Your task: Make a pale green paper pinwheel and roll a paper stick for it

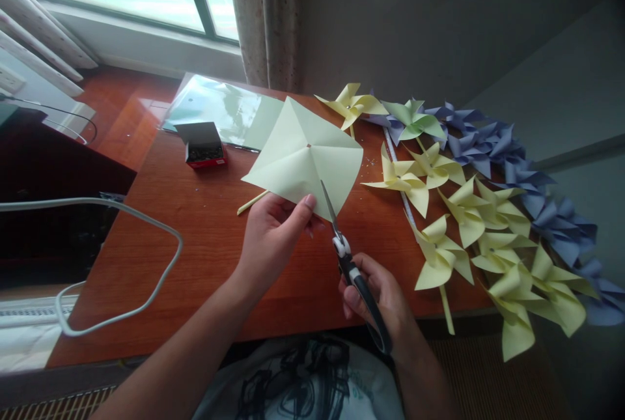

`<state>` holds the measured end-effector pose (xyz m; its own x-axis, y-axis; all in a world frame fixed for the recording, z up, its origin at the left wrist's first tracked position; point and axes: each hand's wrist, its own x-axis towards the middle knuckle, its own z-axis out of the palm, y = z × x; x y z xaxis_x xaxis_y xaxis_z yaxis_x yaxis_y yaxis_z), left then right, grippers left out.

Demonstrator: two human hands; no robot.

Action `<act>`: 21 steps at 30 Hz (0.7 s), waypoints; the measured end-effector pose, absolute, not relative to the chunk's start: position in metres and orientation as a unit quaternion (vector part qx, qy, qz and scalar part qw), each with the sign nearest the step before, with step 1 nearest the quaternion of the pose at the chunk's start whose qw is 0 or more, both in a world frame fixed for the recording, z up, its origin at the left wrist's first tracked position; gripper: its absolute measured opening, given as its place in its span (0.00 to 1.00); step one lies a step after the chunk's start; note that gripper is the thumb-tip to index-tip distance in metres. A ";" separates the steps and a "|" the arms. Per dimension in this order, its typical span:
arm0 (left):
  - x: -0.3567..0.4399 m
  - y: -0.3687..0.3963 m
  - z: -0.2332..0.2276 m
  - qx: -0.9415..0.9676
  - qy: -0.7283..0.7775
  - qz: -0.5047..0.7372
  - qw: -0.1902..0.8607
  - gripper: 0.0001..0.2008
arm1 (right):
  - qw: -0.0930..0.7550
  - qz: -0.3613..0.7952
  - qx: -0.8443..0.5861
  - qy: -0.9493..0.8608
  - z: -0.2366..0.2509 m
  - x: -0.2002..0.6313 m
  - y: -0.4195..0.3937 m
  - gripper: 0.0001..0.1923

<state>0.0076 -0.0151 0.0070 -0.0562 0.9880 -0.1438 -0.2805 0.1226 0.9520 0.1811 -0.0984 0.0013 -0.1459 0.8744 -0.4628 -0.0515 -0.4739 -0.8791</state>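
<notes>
My left hand [278,231] pinches the lower edge of a pale yellow paper square [297,159], thumb on top. The sheet is held up over the table, with crease lines meeting at a small reddish mark in its middle. In my right hand [378,293] is a pair of scissors [352,270] with black and white handles. Their blades lie at the paper's lower right part, pointing toward its centre; a blade runs along a crease there. Beneath the paper, a pale yellow stick [252,202] rests on the table, partly hidden.
Many yellow paper pinwheels [442,254], a green one [414,120] and purple ones [561,228] spread over the right side of the wooden table [195,264]. A small open red box [205,154] stands by a clear plastic sleeve [219,107]. A white cable [168,231] loops at left.
</notes>
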 end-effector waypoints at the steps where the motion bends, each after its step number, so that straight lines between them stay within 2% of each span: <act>1: 0.008 -0.015 0.007 0.372 0.475 0.549 0.579 0.10 | 0.351 0.659 -0.551 -0.372 0.001 0.181 -0.099 0.26; 21: 0.008 -0.015 0.010 0.366 0.473 0.550 0.582 0.10 | 0.343 0.677 -0.557 -0.336 0.007 0.185 -0.097 0.21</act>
<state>0.0078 -0.0152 0.0097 -0.0538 0.9875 -0.1480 -0.2947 0.1259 0.9472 0.1851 -0.0965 0.0071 -0.1431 0.8393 -0.5244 -0.0906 -0.5388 -0.8376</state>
